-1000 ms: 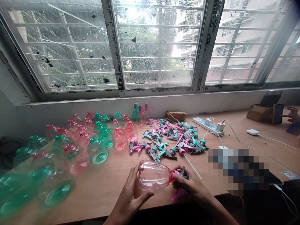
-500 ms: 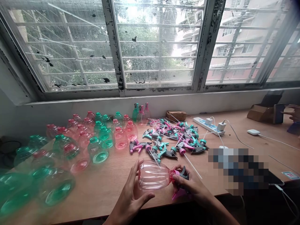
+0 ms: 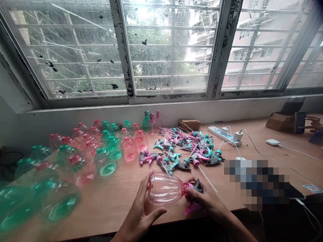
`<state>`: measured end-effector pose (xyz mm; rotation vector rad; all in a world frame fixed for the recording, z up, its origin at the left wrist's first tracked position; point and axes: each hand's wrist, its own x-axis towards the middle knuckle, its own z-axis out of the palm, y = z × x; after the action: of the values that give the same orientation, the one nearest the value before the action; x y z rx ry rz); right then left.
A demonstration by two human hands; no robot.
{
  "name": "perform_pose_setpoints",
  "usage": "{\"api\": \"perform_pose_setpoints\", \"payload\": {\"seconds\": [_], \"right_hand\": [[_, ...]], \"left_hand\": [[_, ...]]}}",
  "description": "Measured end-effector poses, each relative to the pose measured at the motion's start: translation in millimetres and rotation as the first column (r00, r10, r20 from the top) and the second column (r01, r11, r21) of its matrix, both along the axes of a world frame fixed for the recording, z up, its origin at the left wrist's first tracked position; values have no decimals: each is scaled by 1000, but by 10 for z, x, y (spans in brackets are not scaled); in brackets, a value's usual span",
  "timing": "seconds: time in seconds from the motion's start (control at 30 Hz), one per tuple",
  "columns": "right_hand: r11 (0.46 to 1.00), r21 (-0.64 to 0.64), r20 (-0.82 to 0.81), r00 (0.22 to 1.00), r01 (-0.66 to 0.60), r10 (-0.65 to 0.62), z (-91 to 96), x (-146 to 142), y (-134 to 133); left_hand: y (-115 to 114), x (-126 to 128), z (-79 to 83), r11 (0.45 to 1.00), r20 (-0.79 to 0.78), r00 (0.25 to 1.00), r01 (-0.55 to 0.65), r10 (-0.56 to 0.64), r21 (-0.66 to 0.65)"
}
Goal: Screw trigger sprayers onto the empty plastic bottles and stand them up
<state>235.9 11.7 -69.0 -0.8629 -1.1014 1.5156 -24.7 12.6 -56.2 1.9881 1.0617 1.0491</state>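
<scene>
A clear pink spray bottle lies on its side in the air over the table's front edge, its base to the left and its neck to the right. My right hand is closed round the neck and the pink-and-grey trigger sprayer head fitted there. At the base, my left hand is open, thumb well apart from the fingers. Its fingers reach along the base's far edge; whether they touch it I cannot tell. Just beyond the bottle is a heap of loose trigger sprayer heads in pink, teal and grey, with thin tubes.
Several green bottles and pink bottles without heads stand to the left. Three bottles with heads stand by the wall. Rightward are a power strip, cables, a blurred-out patch and a phone with another person's hand.
The pink bottle has turned slightly about its length, while my hands stay nearly in place. At the far right, the other person's hand has moved lower, with a finger at the phone.
</scene>
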Motion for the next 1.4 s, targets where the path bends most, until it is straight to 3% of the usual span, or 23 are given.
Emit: {"api": "perform_pose_setpoints", "payload": {"seconds": [0.27,0.57,0.8,1.03,1.4], "right_hand": [[1000,10,8,1000,10,-10,36,-5,-12],[1000,14,22,1000,-19,18,-25,11,10],[1000,0,32,999,-11,11,15,11,-8],[999,19,7,999,-48,48,-63,27,3],[1000,3,2,1000,-30,30,-40,14,2]], "left_hand": [[-5,25,25,998,-29,999,-26,28,54],[-6,1,13,999,-81,996,-43,42,-7],[-1,26,-43,999,17,1000,-14,13,42],[-5,2,1,1000,-29,1000,-10,9,-15],[-10,15,-25,999,-27,999,-29,30,15]]}}
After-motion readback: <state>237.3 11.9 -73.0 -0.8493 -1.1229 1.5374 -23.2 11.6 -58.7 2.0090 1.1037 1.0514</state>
